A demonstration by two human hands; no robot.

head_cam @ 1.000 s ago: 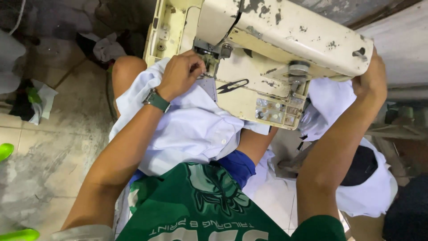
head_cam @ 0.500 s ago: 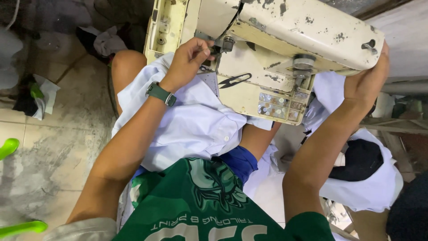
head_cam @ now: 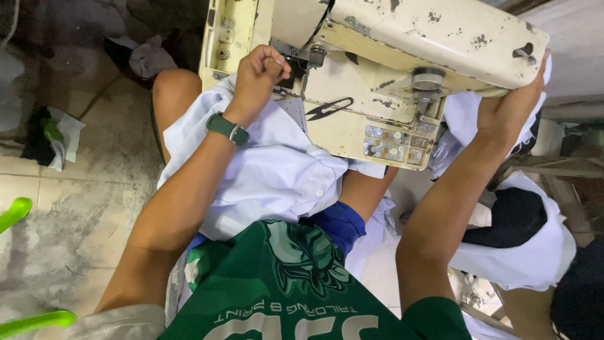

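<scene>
A worn cream sewing machine [head_cam: 428, 38] stands over my lap, with a white shirt [head_cam: 277, 170] spread under its arm. My left hand [head_cam: 261, 69], with a green watch [head_cam: 226, 128] on the wrist, is curled tight at the needle area, fingertips pinched together. Whatever lies between them is too small to see. My right hand [head_cam: 513, 104] cups the machine's right end, where the handwheel sits, mostly hidden behind the body. Black thread snips [head_cam: 330, 108] lie on the machine's front face.
More white cloth and a dark garment [head_cam: 516, 217] are piled at the right. Fabric scraps [head_cam: 148, 56] lie on the tiled floor at the left, beside green plastic pieces [head_cam: 16, 214]. My knee [head_cam: 173, 88] shows bare under the shirt.
My left hand has crept up from the cloth to the needle area and closed tighter. My right hand has stayed at the machine's right end.
</scene>
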